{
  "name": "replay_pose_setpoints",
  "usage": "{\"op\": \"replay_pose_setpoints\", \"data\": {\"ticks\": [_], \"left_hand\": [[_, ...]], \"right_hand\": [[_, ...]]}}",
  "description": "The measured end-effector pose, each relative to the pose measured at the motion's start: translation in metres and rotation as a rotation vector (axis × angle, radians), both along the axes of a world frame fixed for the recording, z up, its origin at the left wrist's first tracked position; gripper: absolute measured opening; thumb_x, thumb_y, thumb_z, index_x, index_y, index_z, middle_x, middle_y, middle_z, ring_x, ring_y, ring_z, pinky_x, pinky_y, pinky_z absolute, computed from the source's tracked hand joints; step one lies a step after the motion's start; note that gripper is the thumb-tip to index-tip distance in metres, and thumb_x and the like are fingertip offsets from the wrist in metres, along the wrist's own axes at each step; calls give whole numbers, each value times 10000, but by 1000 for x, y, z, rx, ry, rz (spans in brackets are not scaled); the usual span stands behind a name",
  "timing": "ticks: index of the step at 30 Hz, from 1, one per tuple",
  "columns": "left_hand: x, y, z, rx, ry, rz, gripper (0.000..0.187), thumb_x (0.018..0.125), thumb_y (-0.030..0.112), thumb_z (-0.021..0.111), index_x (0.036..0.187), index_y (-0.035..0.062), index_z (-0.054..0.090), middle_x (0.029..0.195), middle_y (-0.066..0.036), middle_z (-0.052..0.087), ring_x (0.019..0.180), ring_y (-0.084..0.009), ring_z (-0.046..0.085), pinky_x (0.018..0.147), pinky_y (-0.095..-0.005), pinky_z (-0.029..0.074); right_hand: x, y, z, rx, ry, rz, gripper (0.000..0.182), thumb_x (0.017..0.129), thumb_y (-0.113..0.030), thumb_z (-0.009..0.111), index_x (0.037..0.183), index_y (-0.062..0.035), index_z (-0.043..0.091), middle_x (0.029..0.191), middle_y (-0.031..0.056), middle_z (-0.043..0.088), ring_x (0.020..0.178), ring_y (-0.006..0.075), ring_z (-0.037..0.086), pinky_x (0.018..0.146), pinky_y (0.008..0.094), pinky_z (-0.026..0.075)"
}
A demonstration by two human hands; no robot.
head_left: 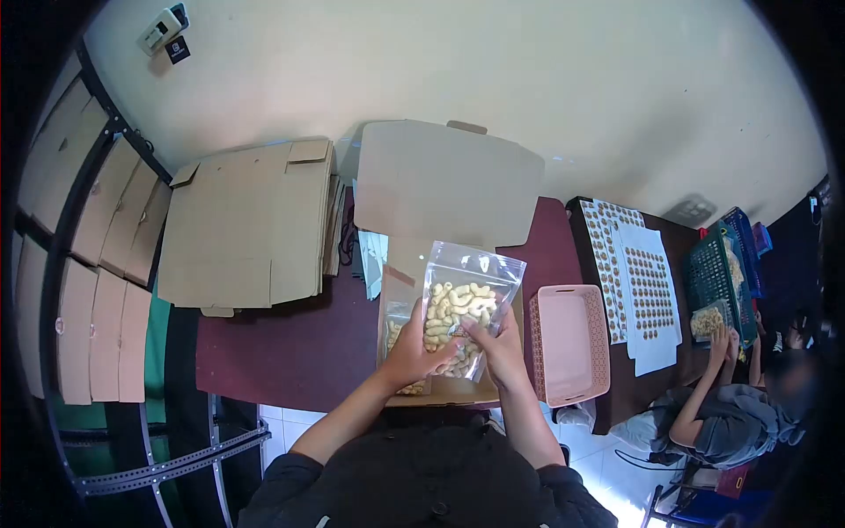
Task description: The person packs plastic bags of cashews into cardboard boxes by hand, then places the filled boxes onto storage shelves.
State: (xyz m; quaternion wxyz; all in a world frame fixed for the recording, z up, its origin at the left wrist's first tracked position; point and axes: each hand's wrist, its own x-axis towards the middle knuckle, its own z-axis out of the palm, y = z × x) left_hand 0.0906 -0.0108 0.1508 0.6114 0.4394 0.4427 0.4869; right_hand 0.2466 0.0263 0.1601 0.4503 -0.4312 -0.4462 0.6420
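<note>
A clear zip pouch [459, 304] of pale, curved snack pieces is held upright in front of me, above an open cardboard box. My left hand [414, 354] grips its left side, and my right hand [498, 348] grips its lower right, with the thumb pressed on the front. Behind the pouch, the box's lid [449, 180] stands raised toward the wall. Inside the box, another snack pouch [395, 330] partly shows at the left; the pouch and my hands hide much of the interior.
A pink plastic basket [602, 352] stands to the right of the box. Flat cardboard [242, 229] leans at the left. Sticker sheets [647, 282] cover part of the dark table. At far right, a person [735, 422] handles a snack pouch [707, 322] by a green basket [711, 268]. Shelved boxes [106, 211] line the left.
</note>
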Motion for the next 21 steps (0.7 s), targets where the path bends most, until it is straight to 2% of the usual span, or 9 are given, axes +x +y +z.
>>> {"op": "replay_pose_setpoints", "data": {"ticks": [1,3,6,10,11,15,18,20,21], "left_hand": [[-1,0,-3,0,-2,0,730,789,157,692,1337,-9,238,1164,-143,519,1059,-165,524,875,-300,448],[1,2,-13,254,62,48,690,808,140,670,1341,-1,255,1154,-136,527,1053,-163,522,884,-298,440],[2,3,-15,151,-111,201,655,827,117,642,1347,-2,262,1163,-132,524,1055,-162,522,899,-294,428],[-4,0,-8,156,-20,237,585,866,145,599,1330,-38,293,1185,-137,526,1062,-157,525,897,-293,428],[-5,0,-6,144,-44,221,537,875,170,595,1295,-55,347,1148,-132,552,1044,-151,535,879,-292,438],[-7,-3,-7,139,-51,220,505,874,172,599,1270,-55,383,1097,-115,573,1022,-142,544,862,-286,446],[-9,-7,-16,15,-15,171,500,879,177,590,1270,-51,376,1098,-110,563,1020,-138,538,856,-279,447],[-8,-3,-16,51,-290,157,560,861,159,610,1298,-43,323,1108,-112,548,1018,-135,531,857,-279,446],[-7,-2,-12,60,-290,159,560,861,159,610,1298,-43,323,1108,-112,548,1018,-135,531,857,-279,446]], "right_hand": [[-2,0,-2,0,-2,0,635,804,-77,659,1311,20,288,1197,142,486,1105,189,495,922,305,422],[-5,-1,-3,-27,30,-65,620,818,-83,645,1320,3,291,1191,141,494,1074,186,515,906,304,432],[-6,2,11,-32,-9,-7,583,831,-80,626,1321,-25,314,1184,108,501,1069,163,512,896,298,446],[-14,-2,17,203,-22,128,653,826,-81,644,1360,-30,270,1247,159,451,1157,209,452,959,323,395],[-12,0,14,175,-109,150,674,820,-52,639,1372,-29,254,1267,159,437,1171,207,437,974,319,377],[-11,1,3,185,-99,157,674,829,-34,617,1386,-37,237,1279,156,433,1169,201,439,973,309,374],[-10,-8,11,43,8,124,644,845,-91,604,1386,-43,258,1277,129,440,1182,184,434,993,317,356],[-12,-7,25,-45,79,100,644,857,-97,580,1400,-51,237,1299,126,418,1181,186,432,990,317,358],[-13,-8,26,51,54,123,646,836,-55,596,1382,-35,251,1298,131,408,1177,189,434,978,313,374]]}}
